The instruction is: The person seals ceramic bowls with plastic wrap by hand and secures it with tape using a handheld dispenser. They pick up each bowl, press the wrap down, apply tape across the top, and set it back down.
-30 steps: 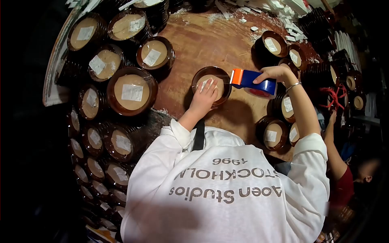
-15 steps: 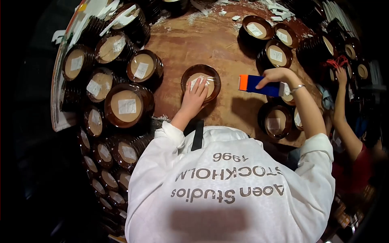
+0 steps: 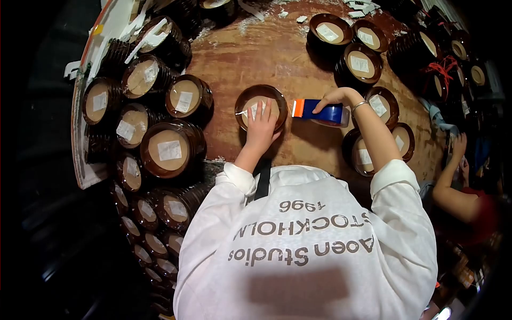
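Observation:
A brown glazed bowl or plate stack (image 3: pixel 246 97) stands on the wooden table, with a white label on its pale round centre. My left hand (image 3: pixel 260 124) lies on that centre, fingers spread and partly over the label. To the right, my right hand (image 3: pixel 337 100) is wrapped round a blue tape dispenser (image 3: pixel 329 112). The dispenser's orange end (image 3: pixel 299 108) points left, a short way from the brown rim. Its clear tape roll shows under my hand.
Labelled brown stacks (image 3: pixel 169 151) crowd the left side. More stacks (image 3: pixel 360 64) stand at the right and upper right. White foam scraps (image 3: pixel 362 7) lie at the far edge. A co-worker's arm (image 3: pixel 448 178) is at the far right, near a grey-blue cloth (image 3: pixel 441 121).
My right hand has brought the dispenser left, closer to the stack. My left hand's fingers have spread over its centre. The co-worker's hand has moved down from the red strings.

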Available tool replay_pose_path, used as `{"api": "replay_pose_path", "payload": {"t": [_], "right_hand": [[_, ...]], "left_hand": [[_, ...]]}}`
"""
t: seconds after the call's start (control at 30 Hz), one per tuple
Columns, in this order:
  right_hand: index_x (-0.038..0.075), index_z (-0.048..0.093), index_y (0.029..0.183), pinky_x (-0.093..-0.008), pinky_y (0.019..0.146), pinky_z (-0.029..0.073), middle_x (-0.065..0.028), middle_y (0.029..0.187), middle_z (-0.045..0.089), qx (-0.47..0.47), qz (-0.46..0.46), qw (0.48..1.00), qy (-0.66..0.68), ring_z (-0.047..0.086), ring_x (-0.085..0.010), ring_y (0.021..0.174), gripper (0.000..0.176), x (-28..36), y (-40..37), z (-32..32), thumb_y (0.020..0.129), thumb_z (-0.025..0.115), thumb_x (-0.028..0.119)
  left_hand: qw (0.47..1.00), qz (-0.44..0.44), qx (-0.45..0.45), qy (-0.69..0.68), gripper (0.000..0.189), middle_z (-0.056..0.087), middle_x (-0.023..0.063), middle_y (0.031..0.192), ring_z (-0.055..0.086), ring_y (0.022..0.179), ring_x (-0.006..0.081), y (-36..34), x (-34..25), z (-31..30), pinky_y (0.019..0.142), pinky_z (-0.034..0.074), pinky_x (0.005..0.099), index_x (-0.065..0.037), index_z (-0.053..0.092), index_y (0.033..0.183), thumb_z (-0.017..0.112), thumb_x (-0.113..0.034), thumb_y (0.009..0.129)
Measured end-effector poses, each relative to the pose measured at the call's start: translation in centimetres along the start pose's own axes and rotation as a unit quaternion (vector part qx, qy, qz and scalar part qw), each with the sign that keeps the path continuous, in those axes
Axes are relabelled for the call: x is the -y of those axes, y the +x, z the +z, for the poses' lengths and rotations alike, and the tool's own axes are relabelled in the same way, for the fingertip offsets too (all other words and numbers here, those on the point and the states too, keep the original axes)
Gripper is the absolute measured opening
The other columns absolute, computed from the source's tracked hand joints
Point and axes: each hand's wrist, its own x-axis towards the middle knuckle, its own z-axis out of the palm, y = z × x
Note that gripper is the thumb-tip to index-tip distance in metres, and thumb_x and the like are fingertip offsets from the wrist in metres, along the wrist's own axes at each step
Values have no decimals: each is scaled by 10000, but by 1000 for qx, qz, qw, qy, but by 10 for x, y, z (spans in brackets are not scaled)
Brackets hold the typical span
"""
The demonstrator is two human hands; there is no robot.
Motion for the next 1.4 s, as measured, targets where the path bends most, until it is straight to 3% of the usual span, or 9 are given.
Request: {"api": "replay_pose_path", "payload": {"t": [0.1, 0.17, 0.23, 0.27, 0.37, 0.63, 0.73, 1.1, 1.4], "right_hand": [[68, 589, 940, -322, 673, 480, -87, 870, 612, 11, -46, 995, 83, 596, -184, 710, 507, -5, -3, 0, 580, 723, 400], [64, 588, 950, -309, 676, 481, -89, 884, 613, 16, -74, 989, 128, 598, -178, 716, 514, -4, -3, 1, 583, 724, 397], [47, 578, 973, -289, 675, 483, -100, 908, 612, 9, -82, 979, 184, 602, -178, 725, 545, 6, -5, 2, 586, 725, 403], [44, 567, 999, -286, 682, 482, -111, 891, 613, 10, -97, 975, 200, 603, -181, 713, 581, 11, -9, 4, 582, 727, 415], [29, 550, 987, -283, 568, 503, -117, 809, 610, 15, -128, 951, 281, 600, -192, 615, 489, 14, 9, 7, 658, 686, 363], [-9, 573, 857, -283, 510, 502, -127, 677, 603, 100, -174, 826, 527, 579, -186, 520, 390, -14, 60, 21, 717, 652, 346], [-26, 574, 831, -287, 514, 504, -129, 682, 603, 109, -181, 810, 546, 580, -189, 519, 399, -14, 76, 34, 720, 648, 350], [-42, 564, 841, -310, 554, 519, -125, 708, 608, 189, -242, 726, 615, 603, -210, 561, 410, -43, 89, 86, 745, 613, 354], [-36, 556, 863, -326, 555, 519, -132, 696, 599, 160, -218, 689, 672, 596, -222, 562, 404, -68, 82, 126, 764, 583, 354]], "left_hand": [[998, -24, -45, -47, 434, 330, 189, 1290, 336, 1166, 365, 13, 16, -3, 929, 252, 522, -31, 474, 853, 703, -307, 608], [992, -53, -21, -114, 695, 348, 181, 1281, 325, 1190, 339, 24, 38, -10, 952, 251, 479, 1, 396, 1180, 693, -319, 639], [979, -66, 35, -190, 824, 408, 191, 1228, 321, 1194, 326, 35, 64, -18, 963, 270, 407, -16, 268, 1286, 691, -331, 652], [977, -62, 34, -201, 684, 428, 205, 1205, 378, 1145, 342, 40, 72, -19, 930, 320, 365, 18, 418, 1156, 691, -337, 639], [940, -166, 88, -286, 736, 485, 193, 1147, 484, 1052, 303, 55, 86, -32, 853, 398, 318, 11, 399, 1206, 692, -355, 639], [919, -177, 82, -342, 688, 544, 156, 1094, 540, 992, 242, 78, 112, -18, 826, 414, 299, 26, 443, 1169, 692, -349, 648], [876, -248, 167, -379, 613, 565, 147, 1052, 545, 968, 197, 88, 113, -29, 817, 410, 275, 29, 479, 1128, 704, -287, 652], [932, -163, 187, -263, 675, 558, 133, 1077, 530, 1011, 243, 99, 105, -26, 843, 404, 298, -8, 480, 1142, 696, -382, 623], [887, -216, 176, -367, 582, 582, 135, 998, 564, 904, 203, 101, 120, -17, 779, 426, 273, 16, 501, 1107, 692, -309, 664]]}}
